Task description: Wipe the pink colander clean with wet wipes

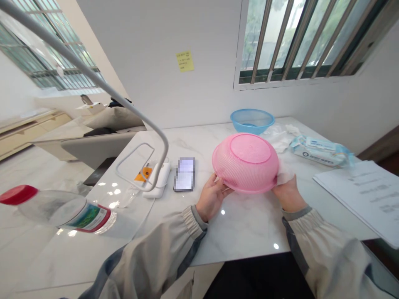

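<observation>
A pink mesh basket (pixel 246 168) is held above the marble-patterned table, its oval base turned up and toward the back. My left hand (pixel 213 195) grips the rim at its left, thumb on the outside and fingers beneath. At the right end, my right hand (pixel 288 194) is closed around the rim, and a white wipe (pixel 284 172) shows between that hand and the basket's side. The right fingertips are hidden behind the wipe and the basket. Behind it stands a blue plastic basket (pixel 252 120), upright near the wall.
Right of the baskets lie crumpled wipes (pixel 279 139), a wet-wipe pack (pixel 321 150) and a paper stack (pixel 363 195). On the left are a phone (pixel 185 174), a white power strip (pixel 158 180), a grey curved lamp arm (pixel 124 99) and a large clear bottle (pixel 62 209) with a red cap.
</observation>
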### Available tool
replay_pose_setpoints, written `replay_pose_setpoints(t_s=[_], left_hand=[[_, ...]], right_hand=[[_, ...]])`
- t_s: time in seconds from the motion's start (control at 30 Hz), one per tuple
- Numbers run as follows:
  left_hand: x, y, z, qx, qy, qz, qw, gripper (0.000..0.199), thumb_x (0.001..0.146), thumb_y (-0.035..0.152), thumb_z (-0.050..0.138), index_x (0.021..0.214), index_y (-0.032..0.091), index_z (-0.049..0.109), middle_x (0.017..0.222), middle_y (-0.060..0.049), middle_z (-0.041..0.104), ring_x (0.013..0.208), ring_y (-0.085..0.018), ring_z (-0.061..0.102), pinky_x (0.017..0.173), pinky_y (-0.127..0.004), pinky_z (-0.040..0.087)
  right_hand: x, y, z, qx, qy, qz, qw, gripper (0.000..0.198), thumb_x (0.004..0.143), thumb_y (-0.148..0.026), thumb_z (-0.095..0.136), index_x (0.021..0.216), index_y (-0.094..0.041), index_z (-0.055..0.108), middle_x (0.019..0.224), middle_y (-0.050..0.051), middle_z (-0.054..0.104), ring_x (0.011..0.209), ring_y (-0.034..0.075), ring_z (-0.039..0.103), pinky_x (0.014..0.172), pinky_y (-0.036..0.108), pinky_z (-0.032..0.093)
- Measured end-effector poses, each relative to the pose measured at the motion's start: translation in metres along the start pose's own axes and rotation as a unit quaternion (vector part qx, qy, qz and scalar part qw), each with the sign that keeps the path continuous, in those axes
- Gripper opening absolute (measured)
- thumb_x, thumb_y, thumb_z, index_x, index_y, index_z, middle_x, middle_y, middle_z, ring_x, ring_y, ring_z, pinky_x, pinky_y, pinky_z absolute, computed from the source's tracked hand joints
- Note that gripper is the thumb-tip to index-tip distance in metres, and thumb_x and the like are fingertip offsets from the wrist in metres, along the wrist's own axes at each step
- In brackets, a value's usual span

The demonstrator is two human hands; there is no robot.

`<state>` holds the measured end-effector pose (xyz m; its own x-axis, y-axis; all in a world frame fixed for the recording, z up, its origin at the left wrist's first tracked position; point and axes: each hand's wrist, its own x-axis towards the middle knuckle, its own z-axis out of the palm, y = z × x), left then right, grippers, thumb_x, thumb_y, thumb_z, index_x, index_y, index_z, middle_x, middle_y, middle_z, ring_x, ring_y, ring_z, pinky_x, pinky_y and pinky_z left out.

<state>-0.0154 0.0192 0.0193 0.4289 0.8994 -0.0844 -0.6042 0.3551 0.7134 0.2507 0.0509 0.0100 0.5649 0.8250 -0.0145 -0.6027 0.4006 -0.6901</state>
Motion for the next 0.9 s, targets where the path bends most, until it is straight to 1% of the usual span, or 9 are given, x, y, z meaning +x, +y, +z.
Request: replay_pose_setpoints(t_s=[0.2, 0.33, 0.47, 0.53, 0.6, 0.67, 0.73, 0.83, 0.9], left_hand=[[-0.001, 0.000, 0.002, 0.009, 0.001, 0.015, 1.000, 0.050, 0.086, 0.043, 0.093, 0.126, 0.023, 0.070, 0.111, -0.005, 0.075, 0.099, -0.020, 0.072, 0.103, -0.044, 0.053], [-0.001, -0.002, 0.002, 0.011, -0.006, 0.010, 1.000, 0.045, 0.087, 0.048, 0.092, 0.119, 0.022, 0.073, 0.110, -0.005, 0.075, 0.100, -0.021, 0.070, 0.103, -0.043, 0.053], [0.005, -0.002, -0.003, 0.006, 0.034, 0.012, 0.999, 0.032, 0.095, 0.050, 0.084, 0.101, 0.021, 0.073, 0.107, -0.005, 0.075, 0.098, -0.020, 0.068, 0.098, -0.037, 0.052], [0.007, -0.002, -0.006, -0.002, 0.058, 0.019, 0.998, 0.029, 0.098, 0.050, 0.079, 0.103, 0.022, 0.074, 0.113, -0.005, 0.077, 0.102, -0.020, 0.068, 0.097, -0.036, 0.052], [0.007, -0.002, -0.006, -0.008, 0.064, 0.016, 0.998, 0.032, 0.101, 0.053, 0.074, 0.110, 0.023, 0.075, 0.125, -0.007, 0.077, 0.114, -0.022, 0.068, 0.103, -0.038, 0.052], [0.004, -0.002, -0.004, -0.014, 0.041, -0.009, 0.999, 0.043, 0.102, 0.061, 0.069, 0.118, 0.022, 0.077, 0.132, -0.011, 0.077, 0.126, -0.028, 0.067, 0.113, -0.044, 0.049], [0.000, -0.002, -0.001, -0.024, -0.011, -0.045, 0.999, 0.051, 0.100, 0.067, 0.070, 0.120, 0.020, 0.078, 0.131, -0.014, 0.078, 0.131, -0.032, 0.068, 0.120, -0.049, 0.046], [-0.006, -0.004, 0.003, -0.021, -0.104, -0.077, 0.991, 0.049, 0.093, 0.057, 0.084, 0.122, 0.019, 0.078, 0.137, -0.016, 0.076, 0.137, -0.035, 0.067, 0.127, -0.054, 0.040], [-0.009, -0.006, 0.003, -0.006, -0.139, -0.089, 0.986, 0.049, 0.090, 0.053, 0.089, 0.123, 0.019, 0.077, 0.142, -0.018, 0.074, 0.142, -0.036, 0.065, 0.129, -0.055, 0.037]], right_hand=[[-0.007, -0.003, 0.021, -0.077, -0.021, 0.017, 0.997, 0.011, 0.079, -0.029, 0.070, 0.083, -0.030, 0.060, 0.076, -0.005, 0.074, 0.090, 0.024, 0.077, 0.083, 0.043, 0.068], [-0.010, -0.016, 0.025, -0.094, -0.035, 0.033, 0.994, 0.011, 0.076, -0.034, 0.073, 0.081, -0.032, 0.064, 0.082, -0.003, 0.079, 0.103, 0.029, 0.077, 0.089, 0.047, 0.068], [-0.008, -0.023, 0.025, -0.089, -0.040, 0.056, 0.994, 0.013, 0.077, -0.039, 0.075, 0.084, -0.032, 0.067, 0.085, -0.002, 0.080, 0.102, 0.030, 0.077, 0.086, 0.051, 0.069], [-0.008, -0.023, 0.025, -0.088, -0.039, 0.057, 0.994, 0.012, 0.078, -0.038, 0.074, 0.087, -0.032, 0.068, 0.084, -0.002, 0.078, 0.097, 0.029, 0.078, 0.083, 0.050, 0.069], [-0.007, -0.022, 0.024, -0.088, -0.027, 0.042, 0.995, 0.011, 0.080, -0.038, 0.072, 0.088, -0.032, 0.068, 0.082, -0.002, 0.078, 0.092, 0.028, 0.079, 0.081, 0.047, 0.070], [-0.006, -0.020, 0.021, -0.089, -0.009, 0.018, 0.996, 0.012, 0.084, -0.041, 0.070, 0.091, -0.032, 0.068, 0.082, -0.003, 0.077, 0.088, 0.026, 0.078, 0.080, 0.045, 0.070], [-0.003, -0.018, 0.016, -0.092, 0.007, -0.001, 0.996, 0.014, 0.087, -0.044, 0.068, 0.094, -0.032, 0.068, 0.085, -0.003, 0.078, 0.086, 0.024, 0.078, 0.080, 0.044, 0.070], [0.002, -0.014, 0.009, -0.096, 0.015, -0.003, 0.995, 0.013, 0.089, -0.044, 0.067, 0.098, -0.035, 0.067, 0.091, -0.004, 0.080, 0.090, 0.023, 0.077, 0.081, 0.045, 0.070], [0.004, -0.011, 0.006, -0.098, 0.004, 0.005, 0.995, 0.012, 0.089, -0.044, 0.067, 0.099, -0.038, 0.067, 0.092, -0.004, 0.081, 0.092, 0.024, 0.078, 0.082, 0.047, 0.070]])
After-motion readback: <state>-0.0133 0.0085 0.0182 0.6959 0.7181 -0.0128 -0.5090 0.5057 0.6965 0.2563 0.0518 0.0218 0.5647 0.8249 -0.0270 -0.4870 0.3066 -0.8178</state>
